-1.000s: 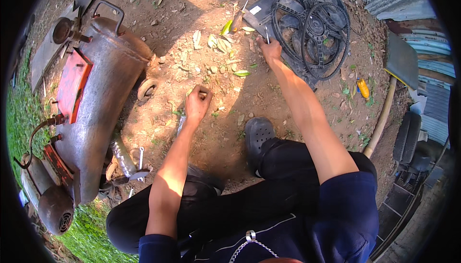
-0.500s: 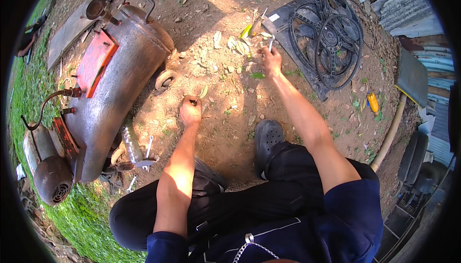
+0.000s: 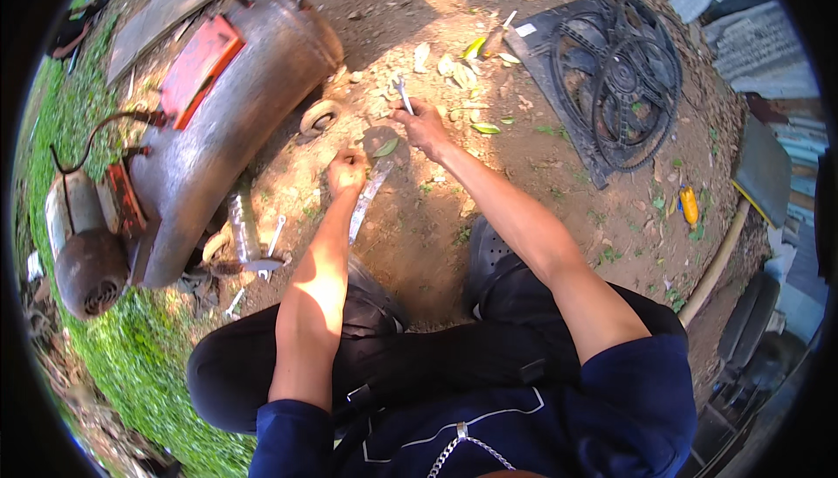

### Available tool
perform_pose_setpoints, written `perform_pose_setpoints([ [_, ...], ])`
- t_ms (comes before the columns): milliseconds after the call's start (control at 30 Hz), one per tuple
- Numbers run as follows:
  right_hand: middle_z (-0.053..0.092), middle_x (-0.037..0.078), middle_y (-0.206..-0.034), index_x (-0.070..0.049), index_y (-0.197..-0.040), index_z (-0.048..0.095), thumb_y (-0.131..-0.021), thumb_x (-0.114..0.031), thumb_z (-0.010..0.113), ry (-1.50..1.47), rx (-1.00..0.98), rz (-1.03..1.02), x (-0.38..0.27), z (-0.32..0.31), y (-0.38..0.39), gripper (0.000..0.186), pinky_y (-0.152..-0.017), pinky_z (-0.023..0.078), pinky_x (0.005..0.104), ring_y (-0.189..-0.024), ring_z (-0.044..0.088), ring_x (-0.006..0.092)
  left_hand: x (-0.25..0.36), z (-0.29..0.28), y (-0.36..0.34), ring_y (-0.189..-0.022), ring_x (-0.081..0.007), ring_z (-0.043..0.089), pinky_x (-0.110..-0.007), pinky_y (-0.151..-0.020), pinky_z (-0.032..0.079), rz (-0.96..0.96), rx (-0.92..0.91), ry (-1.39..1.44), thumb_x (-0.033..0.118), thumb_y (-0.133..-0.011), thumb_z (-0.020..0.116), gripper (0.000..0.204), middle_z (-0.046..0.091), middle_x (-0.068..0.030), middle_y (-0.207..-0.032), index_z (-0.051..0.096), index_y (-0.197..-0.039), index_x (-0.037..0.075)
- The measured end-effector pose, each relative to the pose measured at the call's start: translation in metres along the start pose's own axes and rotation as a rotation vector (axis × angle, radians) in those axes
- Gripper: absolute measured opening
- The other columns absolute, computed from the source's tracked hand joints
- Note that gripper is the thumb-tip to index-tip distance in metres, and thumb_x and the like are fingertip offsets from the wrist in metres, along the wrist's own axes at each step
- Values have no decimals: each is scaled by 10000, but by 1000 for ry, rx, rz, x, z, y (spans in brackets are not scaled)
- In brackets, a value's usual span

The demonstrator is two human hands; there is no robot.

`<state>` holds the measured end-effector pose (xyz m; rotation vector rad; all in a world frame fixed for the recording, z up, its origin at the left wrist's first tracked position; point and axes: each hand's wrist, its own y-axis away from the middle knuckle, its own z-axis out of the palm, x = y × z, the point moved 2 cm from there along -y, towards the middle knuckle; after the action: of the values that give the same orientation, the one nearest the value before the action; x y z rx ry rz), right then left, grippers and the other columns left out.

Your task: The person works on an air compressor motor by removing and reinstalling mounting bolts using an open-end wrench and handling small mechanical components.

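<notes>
My right hand point(image 3: 424, 131) is closed around a silver wrench point(image 3: 402, 96), its head pointing up and away from the fingers. Left of it, my left hand point(image 3: 346, 172) is closed in a fist-like pinch low over the dirt; what it holds, if anything, is too small to name. A green leaf point(image 3: 385, 148) shows between the two hands. Just beyond my left hand lies a worn tan ring point(image 3: 321, 117) on the ground, beside a large rusty metal tank point(image 3: 236, 111) with an orange-red bracket point(image 3: 199, 68).
Near my left knee are a clear plastic bottle point(image 3: 244, 226) and another wrench point(image 3: 278, 232). A black wheel-shaped part point(image 3: 621, 81) rests on a dark panel at the right. Beyond it are a yellow bottle point(image 3: 690, 206) and a wooden handle point(image 3: 717, 264). A motor point(image 3: 92, 277) stands far left.
My right hand has swung left with the wrench and is now close to my left hand. My left hand stays closed near the tan ring. The view has shifted slightly.
</notes>
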<state>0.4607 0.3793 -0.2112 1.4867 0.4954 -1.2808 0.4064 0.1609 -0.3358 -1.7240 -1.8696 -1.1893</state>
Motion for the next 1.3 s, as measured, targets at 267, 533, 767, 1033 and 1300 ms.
perform_pose_setpoints([
  [267, 600, -11, -758, -26, -1057, 622, -817, -104, 709, -36, -154, -36, 7, -15, 7, 267, -387, 272, 196, -461, 390, 17, 83, 24, 31, -774, -190, 598, -298, -716, 479, -5, -271, 306, 88, -887, 549, 113, 663, -121, -842, 613, -888, -5],
  [533, 616, -18, -805, -49, -1057, 648, -780, -87, 730, -41, -211, -15, -8, -16, 14, 292, -409, 278, 199, -497, 403, 19, 110, 13, 41, -755, -134, 533, -260, -642, 439, -120, -270, 353, 186, -944, 511, 194, 629, -67, -829, 596, -959, 12],
  [767, 676, 42, -929, -53, -1072, 646, -783, -86, 723, 78, -153, 10, -8, -17, 13, 300, -563, 432, 229, -711, 577, 94, 144, -10, 51, -781, -135, 595, -275, -661, 456, -277, -427, 764, 406, -938, 513, 439, 656, -73, -1016, 565, -1120, 10],
  [1033, 594, -16, -714, -37, -1065, 618, -826, -77, 687, 82, -127, -85, -6, -5, 12, 252, -402, 280, 196, -469, 393, 29, 139, -9, 47, -649, -71, 571, -222, -568, 447, -152, -389, 754, 266, -931, 573, 240, 652, -7, -806, 649, -996, 48],
  [1300, 634, 16, -788, -24, -1075, 629, -825, -109, 702, 155, -118, -147, -6, -4, 11, 274, -447, 339, 217, -507, 442, 47, 138, -7, 44, -603, -106, 528, -279, -561, 422, -39, -353, 520, 340, -944, 522, 333, 595, -19, -695, 632, -866, 35],
])
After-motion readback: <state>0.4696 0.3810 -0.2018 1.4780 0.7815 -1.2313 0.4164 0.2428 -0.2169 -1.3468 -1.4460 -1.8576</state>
